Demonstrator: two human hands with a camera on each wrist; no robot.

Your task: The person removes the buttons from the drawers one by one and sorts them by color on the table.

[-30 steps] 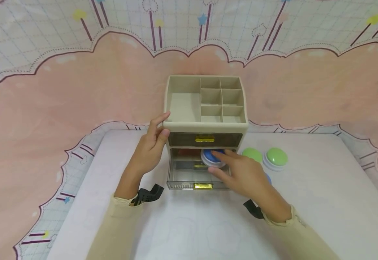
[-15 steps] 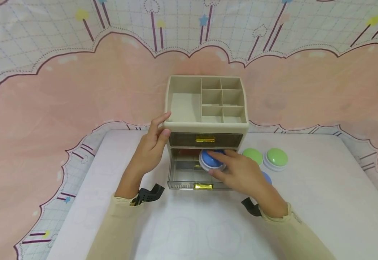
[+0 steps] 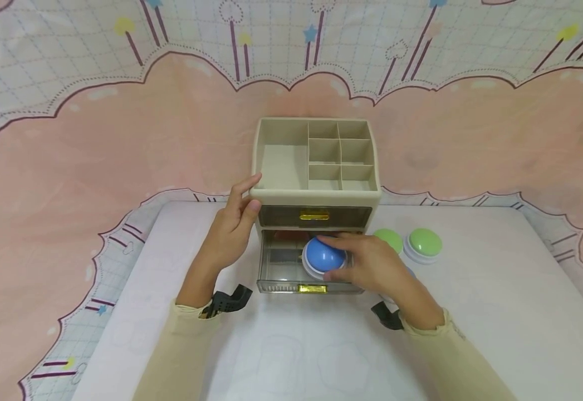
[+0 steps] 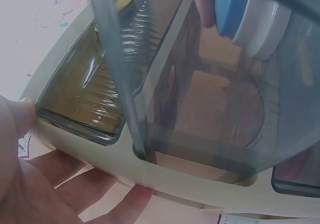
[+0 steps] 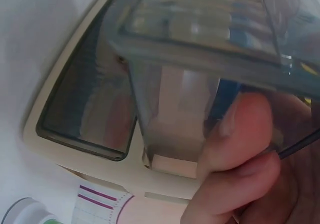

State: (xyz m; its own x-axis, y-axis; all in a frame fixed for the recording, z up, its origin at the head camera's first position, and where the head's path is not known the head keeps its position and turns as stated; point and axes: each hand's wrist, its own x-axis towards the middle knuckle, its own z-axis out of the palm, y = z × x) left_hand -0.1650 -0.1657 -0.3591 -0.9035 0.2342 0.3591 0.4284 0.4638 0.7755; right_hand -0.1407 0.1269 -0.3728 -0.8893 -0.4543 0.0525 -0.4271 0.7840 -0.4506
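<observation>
A beige desk organizer (image 3: 316,196) with smoky see-through drawers stands on the table. Its lower drawer (image 3: 278,273) is pulled out. My left hand (image 3: 228,236) grips the organizer's left front corner, thumb toward the front and fingers along the side, as the left wrist view shows. My right hand (image 3: 376,264) holds a blue dome push button (image 3: 325,255) with a white base, thumb and fingers at its right side. The button is tilted over the lower drawer; its underside is hidden. Through the drawer wall in the left wrist view, its blue cap and white base (image 4: 257,26) show.
Two green dome buttons (image 3: 425,241) with white bases sit on the table right of the organizer. Another blue button is mostly hidden behind my right hand. The upper drawer (image 3: 316,216) is closed. A patterned cloth (image 3: 171,133) hangs behind the table.
My right hand has brought the blue button forward in the lower drawer, toward its front, and more of the dome shows. My left hand stays on the organizer.
</observation>
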